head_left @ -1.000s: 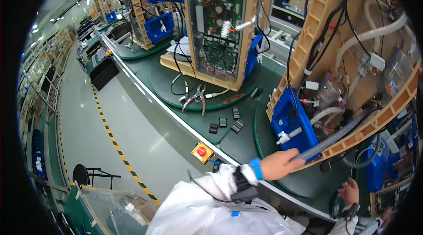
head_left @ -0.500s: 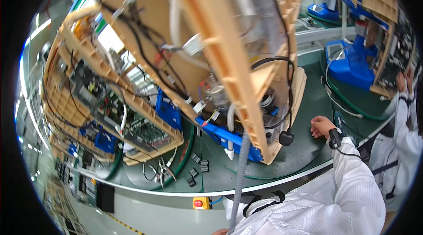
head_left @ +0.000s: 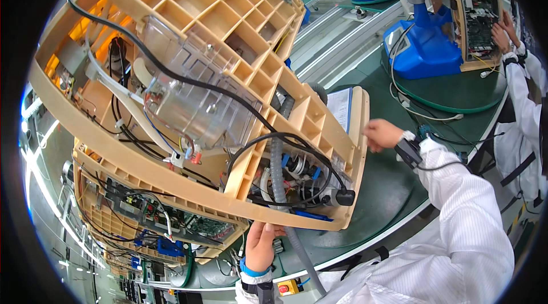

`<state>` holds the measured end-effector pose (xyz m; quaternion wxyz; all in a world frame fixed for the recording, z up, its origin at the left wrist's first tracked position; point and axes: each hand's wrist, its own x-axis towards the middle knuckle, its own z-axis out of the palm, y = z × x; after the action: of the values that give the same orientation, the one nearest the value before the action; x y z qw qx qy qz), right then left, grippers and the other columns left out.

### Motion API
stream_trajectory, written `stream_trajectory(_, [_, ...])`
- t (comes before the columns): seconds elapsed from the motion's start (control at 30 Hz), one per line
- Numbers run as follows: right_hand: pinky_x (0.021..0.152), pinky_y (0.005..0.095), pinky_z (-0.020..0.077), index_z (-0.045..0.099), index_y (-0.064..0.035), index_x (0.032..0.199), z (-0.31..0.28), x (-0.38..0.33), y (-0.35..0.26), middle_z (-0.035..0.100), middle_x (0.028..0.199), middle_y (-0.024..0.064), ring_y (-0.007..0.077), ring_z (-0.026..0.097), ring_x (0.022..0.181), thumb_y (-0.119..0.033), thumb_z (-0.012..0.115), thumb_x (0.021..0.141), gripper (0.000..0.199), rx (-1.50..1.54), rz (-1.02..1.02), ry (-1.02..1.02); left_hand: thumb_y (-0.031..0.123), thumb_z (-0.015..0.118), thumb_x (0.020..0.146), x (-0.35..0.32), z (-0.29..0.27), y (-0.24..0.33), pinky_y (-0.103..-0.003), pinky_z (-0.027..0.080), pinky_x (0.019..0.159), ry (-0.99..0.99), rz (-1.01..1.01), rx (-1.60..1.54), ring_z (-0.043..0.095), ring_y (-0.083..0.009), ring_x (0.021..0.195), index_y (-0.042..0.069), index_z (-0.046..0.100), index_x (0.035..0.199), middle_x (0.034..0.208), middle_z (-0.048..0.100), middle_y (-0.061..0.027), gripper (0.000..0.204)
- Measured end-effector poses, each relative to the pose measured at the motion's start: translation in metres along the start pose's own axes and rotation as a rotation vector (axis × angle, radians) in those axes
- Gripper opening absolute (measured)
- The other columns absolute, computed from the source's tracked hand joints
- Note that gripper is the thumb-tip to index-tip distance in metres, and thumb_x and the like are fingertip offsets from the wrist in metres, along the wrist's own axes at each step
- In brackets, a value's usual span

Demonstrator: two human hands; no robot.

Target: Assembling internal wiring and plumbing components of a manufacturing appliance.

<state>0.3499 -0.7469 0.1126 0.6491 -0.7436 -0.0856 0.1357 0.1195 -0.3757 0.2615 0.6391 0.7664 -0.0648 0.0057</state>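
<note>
A large tan plastic machine housing [head_left: 188, 175] with ribbed walls fills the middle of the head view. Inside sit a clear plastic box [head_left: 200, 110], wires and hoses. A black power cable [head_left: 197, 80] runs across it, looping to a black plug [head_left: 345, 197] at the lower right corner. My left hand [head_left: 260, 247] grips the housing's lower edge, with some fingertips hidden behind it. Past the base's right rim, my right hand [head_left: 383, 134] has loosely bent fingers, slightly apart, with nothing visible in them. A grey corrugated hose [head_left: 299, 255] hangs below the housing toward my body.
Another opened housing [head_left: 188, 218] with circuit boards stands at the left. A blue machine base [head_left: 425, 47] sits at the far right, with a pale cable [head_left: 425, 111] on the green worktop [head_left: 394, 190]. A co-worker's hands [head_left: 505, 33] are at the right. A yellow box with a red button [head_left: 288, 287] is below.
The housing has turned, bringing its ribbed side and clear box into view. My left hand has come up to its lower edge. My right hand has moved up and left toward the base.
</note>
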Motion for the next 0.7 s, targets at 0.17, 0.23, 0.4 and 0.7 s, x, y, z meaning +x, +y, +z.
stream_trajectory(0.17, [0.074,0.0337,0.0546,0.050,-0.0076,0.134,0.028,0.075,-0.087,0.060,0.111,0.0076,0.0161,0.062,0.096,-0.033,0.047,0.102,0.040,0.418,-0.176,0.058,0.022,0.049,0.105,0.008,0.021,-0.008,-0.024,0.045,0.073,0.217,-0.041,0.105,0.057,-0.0103,0.082,-0.003,0.064,0.109,0.092,0.065,-0.0029,0.029])
stream_trajectory(0.23, [0.076,0.0393,0.0537,0.051,-0.0096,0.131,0.030,0.093,-0.094,0.059,0.121,0.0096,0.0204,0.059,0.108,-0.042,0.047,0.100,0.045,0.559,-0.163,0.019,0.021,0.047,0.105,0.002,0.018,-0.011,-0.024,0.045,0.074,0.291,-0.013,0.313,0.057,-0.0109,0.084,-0.003,0.064,0.108,0.092,0.065,-0.0038,0.029])
stream_trajectory(0.4, [0.091,0.0428,0.0465,0.059,-0.0142,0.121,0.035,0.142,-0.075,0.063,0.123,0.0055,0.0192,0.058,0.114,-0.047,0.053,0.097,0.041,0.733,-0.094,-0.123,0.041,0.047,0.101,-0.061,-0.048,-0.032,-0.032,0.049,0.065,0.172,-0.099,0.002,0.061,-0.0202,0.073,-0.004,0.060,0.110,0.083,0.061,-0.0098,0.047])
stream_trajectory(0.7, [0.088,0.0382,0.0505,0.064,-0.0040,0.119,0.007,0.190,-0.144,0.069,0.113,0.0102,0.0202,0.065,0.103,-0.034,0.068,0.083,0.047,0.376,-0.307,-0.688,0.024,0.051,0.100,-0.149,-0.082,-0.097,-0.033,0.048,0.065,0.207,-0.366,-0.084,0.060,-0.0210,0.071,0.000,0.064,0.106,0.079,0.064,-0.0082,0.028])
